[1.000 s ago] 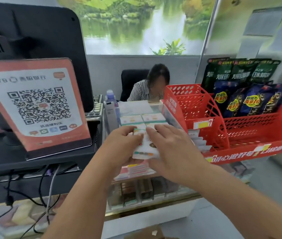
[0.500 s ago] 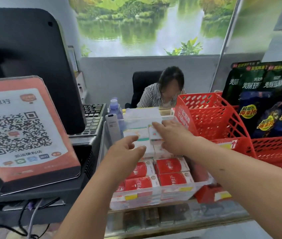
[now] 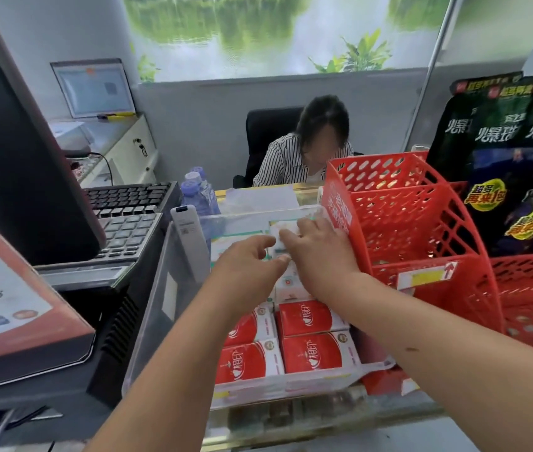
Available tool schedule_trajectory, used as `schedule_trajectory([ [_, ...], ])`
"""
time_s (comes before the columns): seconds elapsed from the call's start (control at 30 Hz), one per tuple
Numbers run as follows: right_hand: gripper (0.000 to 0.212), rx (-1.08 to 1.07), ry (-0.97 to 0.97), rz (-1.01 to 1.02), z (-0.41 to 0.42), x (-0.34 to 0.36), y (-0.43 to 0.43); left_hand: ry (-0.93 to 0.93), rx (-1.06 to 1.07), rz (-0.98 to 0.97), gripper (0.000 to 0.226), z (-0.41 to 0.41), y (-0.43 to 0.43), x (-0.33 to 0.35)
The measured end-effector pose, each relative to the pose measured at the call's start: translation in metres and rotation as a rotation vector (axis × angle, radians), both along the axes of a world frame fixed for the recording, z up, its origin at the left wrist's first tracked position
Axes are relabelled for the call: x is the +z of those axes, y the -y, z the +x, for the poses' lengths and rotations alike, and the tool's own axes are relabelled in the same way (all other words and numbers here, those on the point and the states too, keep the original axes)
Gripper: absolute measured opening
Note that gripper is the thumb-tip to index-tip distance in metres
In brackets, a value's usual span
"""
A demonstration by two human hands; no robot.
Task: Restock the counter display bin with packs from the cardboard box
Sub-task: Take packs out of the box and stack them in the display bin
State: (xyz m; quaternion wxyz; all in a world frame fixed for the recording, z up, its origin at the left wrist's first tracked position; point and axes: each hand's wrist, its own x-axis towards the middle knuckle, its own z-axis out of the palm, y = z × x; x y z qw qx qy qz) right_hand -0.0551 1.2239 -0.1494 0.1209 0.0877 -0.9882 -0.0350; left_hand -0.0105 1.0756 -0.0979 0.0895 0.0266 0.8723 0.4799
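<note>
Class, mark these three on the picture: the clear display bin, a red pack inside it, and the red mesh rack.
clear display bin (image 3: 160,308), head view, left side wall.
red pack (image 3: 312,353), head view, red front face.
red mesh rack (image 3: 421,230), head view, perforated side wall.

Two bare forearms come in from the bottom edge, with no sleeve showing on either up to where the picture cuts them off. The left hand (image 3: 248,272) and the right hand (image 3: 320,252) wear no gloves, and no ring, watch or bracelet shows at the fingers or wrists. The fingernails look short and unpainted. A small dark mark sits on the right forearm (image 3: 412,349), about midway along its visible length.
</note>
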Motion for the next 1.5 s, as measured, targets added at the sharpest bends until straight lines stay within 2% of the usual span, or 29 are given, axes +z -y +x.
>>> schedule_trajectory([
  [0.17,0.048,0.025,0.043,-0.025,-0.016,0.004,0.002,-0.034,0.013,-0.012,0.047,0.001,-0.002,-0.002],
  [0.43,0.069,0.033,0.016,-0.098,-0.008,-0.002,0.002,-0.041,0.013,-0.011,0.047,0.017,0.010,0.001],
  [0.73,0.064,0.011,-0.130,-0.175,0.088,0.007,0.026,-0.106,-0.075,0.038,0.041,0.067,0.029,0.014],
  [0.93,0.039,-0.028,-0.204,-0.158,0.156,0.011,0.046,-0.098,-0.081,0.129,0.043,0.115,0.053,0.007],
  [1.1,0.044,0.000,-0.197,-0.179,0.206,0.005,0.051,-0.107,-0.073,0.092,0.039,0.156,0.066,-0.003],
  [1.27,0.046,0.034,-0.149,-0.207,0.261,-0.023,0.045,-0.047,-0.046,0.009,0.039,0.208,0.058,-0.029],
  [1.4,0.034,0.084,-0.062,-0.227,0.307,-0.069,0.034,0.029,-0.049,-0.059,0.025,0.250,0.041,-0.067],
  [1.5,0.039,0.083,0.040,-0.223,0.331,-0.111,0.028,0.085,-0.040,-0.097,0.034,0.275,0.032,-0.105],
])
